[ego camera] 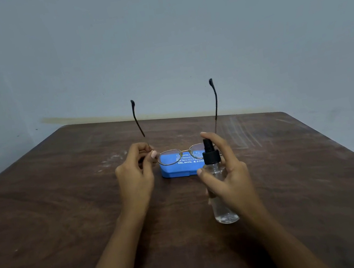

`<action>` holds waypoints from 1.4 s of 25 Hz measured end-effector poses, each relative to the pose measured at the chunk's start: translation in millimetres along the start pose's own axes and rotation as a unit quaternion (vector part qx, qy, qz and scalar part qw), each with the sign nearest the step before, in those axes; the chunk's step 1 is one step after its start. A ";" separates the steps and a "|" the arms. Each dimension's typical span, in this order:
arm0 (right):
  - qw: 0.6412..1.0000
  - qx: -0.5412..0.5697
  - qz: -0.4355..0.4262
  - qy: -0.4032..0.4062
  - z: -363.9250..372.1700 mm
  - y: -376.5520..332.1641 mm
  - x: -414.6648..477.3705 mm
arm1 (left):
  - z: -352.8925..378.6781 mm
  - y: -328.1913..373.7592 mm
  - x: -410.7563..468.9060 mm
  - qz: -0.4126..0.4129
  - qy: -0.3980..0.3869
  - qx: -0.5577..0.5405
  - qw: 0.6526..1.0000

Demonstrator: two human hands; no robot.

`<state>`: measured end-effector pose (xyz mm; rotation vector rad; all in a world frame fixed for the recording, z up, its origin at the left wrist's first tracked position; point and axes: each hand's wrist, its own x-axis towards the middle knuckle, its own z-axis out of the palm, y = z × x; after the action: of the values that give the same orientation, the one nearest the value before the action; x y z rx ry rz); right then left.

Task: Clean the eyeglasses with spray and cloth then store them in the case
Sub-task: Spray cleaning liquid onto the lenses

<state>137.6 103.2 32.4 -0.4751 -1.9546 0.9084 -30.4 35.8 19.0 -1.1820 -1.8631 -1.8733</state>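
Two hands were busy above the middle of the table, each closed on one thing. The left hand pinched the glasses at the left hinge, thumb and forefinger tight on the thin metal, with the other fingers curled. The glasses hung lenses down and arms pointing up, just above the blue case, which lay shut toward the far edge of the table. The right hand wrapped the clear spray bottle, its forefinger resting on top of the black pump, its nozzle close to the right lens.

The frame looked light and springy, likely to bend if squeezed, so the hinge corner seemed the sensible place to hold it; fingers on the lenses would only smear them. A single-corner pinch probably let the glasses swing once the spray hit. The bottle looked light, stiff and smooth, maybe slippery if wet, and a full wrap around its body suited it. No cloth was in view, so wiping seemed yet to come
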 end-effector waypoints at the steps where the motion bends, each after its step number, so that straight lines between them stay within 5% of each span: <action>1: 1.000 0.001 -0.008 -0.003 1.4 -1.1 -0.7 | 0.4 2.0 1.0 -0.041 -0.001 -0.035 0.999; 8: 0.997 -0.022 -0.071 -0.019 11.0 -0.5 -2.6 | -2.7 10.0 8.7 -0.253 -0.024 -0.249 0.935; 20: 0.992 -0.050 -0.091 -0.074 32.0 -4.6 12.6 | -16.8 -1.2 18.2 -0.459 -0.034 -0.425 0.779; 35: 0.992 -0.038 -0.086 -0.083 37.6 -2.0 18.9 | -12.2 4.7 13.0 -0.493 -0.054 -0.424 0.757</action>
<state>95.7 98.5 32.5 -0.2755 -2.1507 0.7862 -40.0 28.5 32.9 -0.3522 -1.8665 -3.5550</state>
